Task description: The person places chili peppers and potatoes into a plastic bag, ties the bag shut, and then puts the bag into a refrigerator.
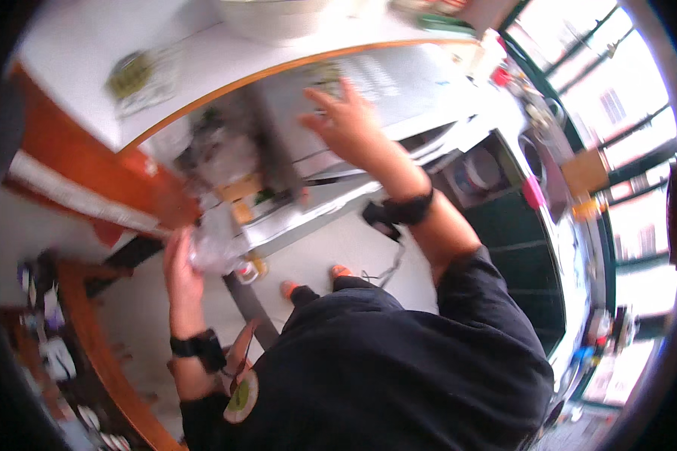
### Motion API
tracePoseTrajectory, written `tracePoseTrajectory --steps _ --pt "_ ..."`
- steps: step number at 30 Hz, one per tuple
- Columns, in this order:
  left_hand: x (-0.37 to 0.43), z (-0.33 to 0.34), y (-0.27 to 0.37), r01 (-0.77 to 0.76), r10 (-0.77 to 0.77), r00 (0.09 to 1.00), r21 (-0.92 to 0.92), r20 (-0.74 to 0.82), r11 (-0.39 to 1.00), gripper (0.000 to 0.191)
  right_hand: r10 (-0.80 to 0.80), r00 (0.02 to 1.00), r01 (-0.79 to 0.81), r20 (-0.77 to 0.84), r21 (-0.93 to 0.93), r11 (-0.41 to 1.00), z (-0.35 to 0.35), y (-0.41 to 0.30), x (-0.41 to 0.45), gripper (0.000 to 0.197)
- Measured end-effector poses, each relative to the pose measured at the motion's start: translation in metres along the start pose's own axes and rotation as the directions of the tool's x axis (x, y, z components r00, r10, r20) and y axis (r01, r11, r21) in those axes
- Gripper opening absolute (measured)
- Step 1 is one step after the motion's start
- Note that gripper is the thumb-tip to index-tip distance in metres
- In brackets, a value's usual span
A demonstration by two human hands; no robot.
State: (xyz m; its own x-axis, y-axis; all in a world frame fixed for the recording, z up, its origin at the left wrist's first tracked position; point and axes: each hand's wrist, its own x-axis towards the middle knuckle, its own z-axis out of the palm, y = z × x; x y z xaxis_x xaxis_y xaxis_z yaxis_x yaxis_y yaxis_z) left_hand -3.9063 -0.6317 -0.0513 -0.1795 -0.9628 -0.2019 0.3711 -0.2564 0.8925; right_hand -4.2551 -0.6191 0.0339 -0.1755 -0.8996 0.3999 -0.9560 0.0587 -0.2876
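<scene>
My left hand (185, 262) is at the lower left, against a crumpled clear plastic bag (217, 242); blur hides whether the fingers grip it. My right hand (344, 121) hangs over a pale flat surface (406, 84) below the shelf edge, its fingers spread and nothing seen in them. Black bands with small devices circle both forearms. Left of my right hand, blurred bags and a small cardboard box (240, 189) lie in the shadowed space under the white shelf.
A white shelf (203, 62) with an orange-brown edge spans the top, bearing a flat packet (132, 76) and a large pale container (282, 20). A reddish-brown panel (90, 163) stands at left. A dark green cabinet (513, 265) is at right, below windows. A cable trails on the floor.
</scene>
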Motion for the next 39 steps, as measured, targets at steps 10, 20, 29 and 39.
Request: tracePoseTrajectory --steps 10,20,29,39 --pt "-0.09 0.042 -0.03 -0.025 0.029 0.999 0.111 -0.04 0.993 0.043 -0.236 0.962 0.26 -0.138 0.187 0.947 0.008 0.07 0.014 0.024" --pt "-0.208 0.067 -0.047 -0.165 0.178 0.824 0.074 -0.537 0.984 0.008 -0.375 0.914 0.374 -0.152 0.67 0.641 -0.048 0.019 -0.066 0.037" --pt "-0.484 0.039 -0.085 -0.408 0.226 0.198 0.13 -0.954 0.904 0.015 -0.853 0.513 -0.21 0.099 0.978 -0.012 -0.066 -0.168 -0.213 0.034" --pt "-0.813 0.039 -0.157 -0.578 0.035 -0.297 0.209 -0.954 0.789 0.028 -0.958 -0.182 -0.844 0.224 0.464 0.269 -0.113 -0.403 -0.568 0.032"
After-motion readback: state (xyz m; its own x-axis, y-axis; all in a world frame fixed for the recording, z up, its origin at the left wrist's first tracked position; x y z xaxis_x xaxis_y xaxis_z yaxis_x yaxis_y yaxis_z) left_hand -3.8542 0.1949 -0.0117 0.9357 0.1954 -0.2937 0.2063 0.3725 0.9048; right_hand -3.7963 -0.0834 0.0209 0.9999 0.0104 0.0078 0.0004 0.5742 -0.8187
